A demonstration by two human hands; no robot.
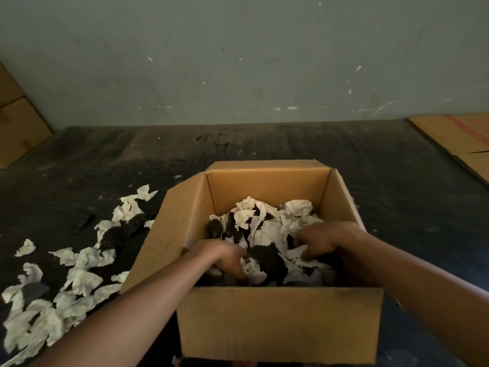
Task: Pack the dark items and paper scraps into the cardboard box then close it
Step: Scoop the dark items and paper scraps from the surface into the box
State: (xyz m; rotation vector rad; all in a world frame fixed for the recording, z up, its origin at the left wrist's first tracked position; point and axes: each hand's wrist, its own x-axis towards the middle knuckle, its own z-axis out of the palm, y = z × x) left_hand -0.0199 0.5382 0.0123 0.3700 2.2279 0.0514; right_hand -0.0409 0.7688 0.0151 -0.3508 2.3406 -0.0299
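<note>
Box [277,321] part-filled, flaps open. Left hand [225,256] and right hand [321,241] curled into the fill; grip unclear. Scraps [79,279] and dark items [119,231] remain on desk [397,194].

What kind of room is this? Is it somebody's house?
Probably a storeroom or packing area, not a living room. An open cardboard box sits on a dark, scuffed floor, more cardboard lies flat at the right, and the wall is bare and marked.
</note>
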